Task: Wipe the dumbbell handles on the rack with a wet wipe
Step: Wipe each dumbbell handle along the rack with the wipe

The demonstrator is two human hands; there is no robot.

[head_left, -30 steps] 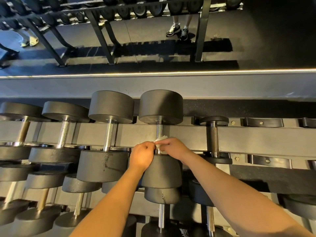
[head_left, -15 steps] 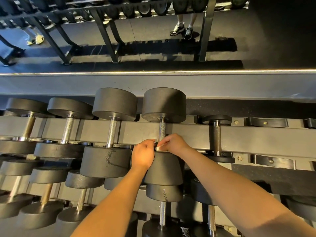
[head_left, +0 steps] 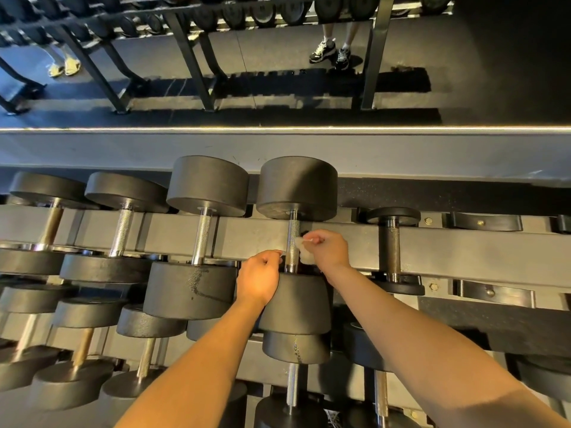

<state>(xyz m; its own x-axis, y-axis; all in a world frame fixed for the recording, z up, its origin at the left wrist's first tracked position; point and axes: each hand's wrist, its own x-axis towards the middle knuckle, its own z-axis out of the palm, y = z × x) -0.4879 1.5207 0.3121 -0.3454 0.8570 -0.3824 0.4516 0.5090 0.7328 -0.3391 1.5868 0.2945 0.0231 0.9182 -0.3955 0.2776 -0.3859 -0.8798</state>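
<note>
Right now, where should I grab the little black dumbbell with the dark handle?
Best wrap fingers round the dark handle of the little black dumbbell, midway between its thin end plates. Probably come from above, on its right: the handle lies bare over the grey rack rail, and the person's right hand is close on its left.

The dumbbell has black ends and a shiny silver handle with tiny bumps. The wipe is white. The rack is grey.

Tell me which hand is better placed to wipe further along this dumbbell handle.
Right. The right hand pinches the wet wipe against the handle; the left hand sits curled beside it.
</note>
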